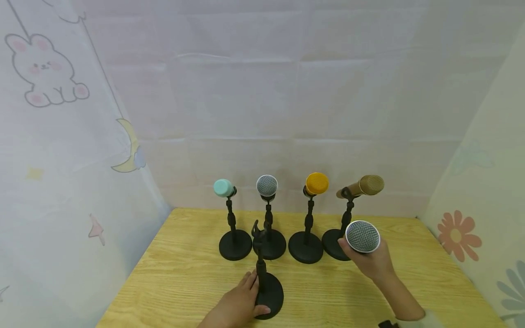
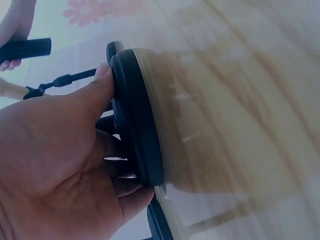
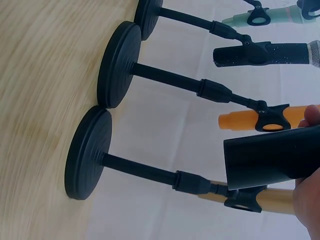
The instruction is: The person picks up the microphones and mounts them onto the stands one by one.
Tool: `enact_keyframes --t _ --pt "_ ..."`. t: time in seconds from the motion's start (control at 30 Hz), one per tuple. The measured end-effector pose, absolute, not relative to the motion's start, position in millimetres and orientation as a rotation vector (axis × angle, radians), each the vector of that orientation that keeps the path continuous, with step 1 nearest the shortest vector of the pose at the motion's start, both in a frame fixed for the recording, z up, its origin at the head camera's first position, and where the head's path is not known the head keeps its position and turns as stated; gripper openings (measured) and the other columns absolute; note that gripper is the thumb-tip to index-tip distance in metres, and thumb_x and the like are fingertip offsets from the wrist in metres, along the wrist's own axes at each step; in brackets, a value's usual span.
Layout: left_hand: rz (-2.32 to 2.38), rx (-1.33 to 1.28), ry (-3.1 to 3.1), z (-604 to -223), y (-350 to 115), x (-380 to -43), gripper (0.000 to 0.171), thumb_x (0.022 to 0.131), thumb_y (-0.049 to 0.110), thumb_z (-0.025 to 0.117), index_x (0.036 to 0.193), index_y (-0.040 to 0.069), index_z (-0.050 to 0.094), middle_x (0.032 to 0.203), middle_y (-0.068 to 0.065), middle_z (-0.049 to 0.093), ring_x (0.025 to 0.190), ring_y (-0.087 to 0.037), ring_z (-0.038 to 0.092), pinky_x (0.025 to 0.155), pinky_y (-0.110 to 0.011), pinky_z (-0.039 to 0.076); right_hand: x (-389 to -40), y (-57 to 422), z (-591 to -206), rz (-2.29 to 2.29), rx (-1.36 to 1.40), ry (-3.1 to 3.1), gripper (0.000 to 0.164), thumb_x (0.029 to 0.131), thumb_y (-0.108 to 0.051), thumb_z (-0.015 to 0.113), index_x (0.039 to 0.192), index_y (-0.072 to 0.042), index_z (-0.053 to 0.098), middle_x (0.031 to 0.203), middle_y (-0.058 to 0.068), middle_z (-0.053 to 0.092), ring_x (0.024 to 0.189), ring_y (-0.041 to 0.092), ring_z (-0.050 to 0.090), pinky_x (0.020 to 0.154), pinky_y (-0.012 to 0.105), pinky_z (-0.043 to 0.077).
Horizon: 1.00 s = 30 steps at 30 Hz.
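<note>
My left hand (image 1: pixel 234 304) grips the round black base of an unloaded microphone stand (image 1: pixel 272 296) at the front of the table. Its thumb lies on the base, and the other fingers reach round the far side in the left wrist view, where the base (image 2: pixel 134 115) shows edge-on. The forked clip on top of this stand holds nothing. Off to the right, my right hand (image 1: pixel 376 262) holds a black microphone (image 1: pixel 362 237) up above the table, its silver mesh head toward the head camera. The handle's flat black end (image 3: pixel 265 157) points away in the right wrist view.
Behind stands a row of loaded stands: a mint microphone (image 1: pixel 223 187), a silver-headed one (image 1: pixel 267 186), an orange one (image 1: pixel 317 183) and a gold one (image 1: pixel 371 185). The wooden table (image 1: pixel 176 255) meets fabric walls at the back and sides.
</note>
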<state>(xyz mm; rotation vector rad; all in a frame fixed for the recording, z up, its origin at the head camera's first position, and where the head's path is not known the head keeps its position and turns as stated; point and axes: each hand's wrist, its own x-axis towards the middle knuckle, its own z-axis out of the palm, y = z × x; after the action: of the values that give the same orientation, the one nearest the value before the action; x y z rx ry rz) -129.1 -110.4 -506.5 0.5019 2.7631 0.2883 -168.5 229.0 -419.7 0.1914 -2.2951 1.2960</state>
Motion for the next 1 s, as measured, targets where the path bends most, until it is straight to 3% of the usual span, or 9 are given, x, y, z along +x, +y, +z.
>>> enact_keyframes --t 0.47,0.8,1.0 --pt "0.229 0.558 2.75 -513 -88 -129 0.089 0.088 0.071 0.055 0.153 0.012 0.046 0.164 -0.004 0.033 0.149 -0.026 0.034 0.105 -0.04 0.05 -167 215 -415 1.416 0.287 -2.218 0.039 0.073 0.001 0.084 0.106 0.0 0.064 0.089 -0.021 0.061 0.082 -0.003 0.059 0.071 0.017 0.051" --pt "0.188 0.605 2.791 -506 -74 -121 0.087 0.089 0.069 0.058 0.152 0.01 0.048 0.162 -0.005 0.036 0.147 -0.025 0.039 0.1 -0.036 0.053 -168 206 -412 1.522 0.403 -2.163 0.029 0.077 0.005 0.081 0.095 -0.011 0.065 0.086 -0.018 0.064 0.08 0.001 0.059 0.07 0.018 0.05" --pt "0.168 0.606 2.785 -509 -66 -122 0.088 0.088 0.072 0.055 0.153 0.013 0.047 0.162 -0.002 0.036 0.147 -0.023 0.039 0.096 -0.034 0.055 -170 200 -409 1.508 0.517 -2.152 0.028 0.076 0.009 0.081 0.093 -0.008 0.066 0.084 -0.016 0.066 0.078 0.001 0.061 0.071 0.016 0.051"
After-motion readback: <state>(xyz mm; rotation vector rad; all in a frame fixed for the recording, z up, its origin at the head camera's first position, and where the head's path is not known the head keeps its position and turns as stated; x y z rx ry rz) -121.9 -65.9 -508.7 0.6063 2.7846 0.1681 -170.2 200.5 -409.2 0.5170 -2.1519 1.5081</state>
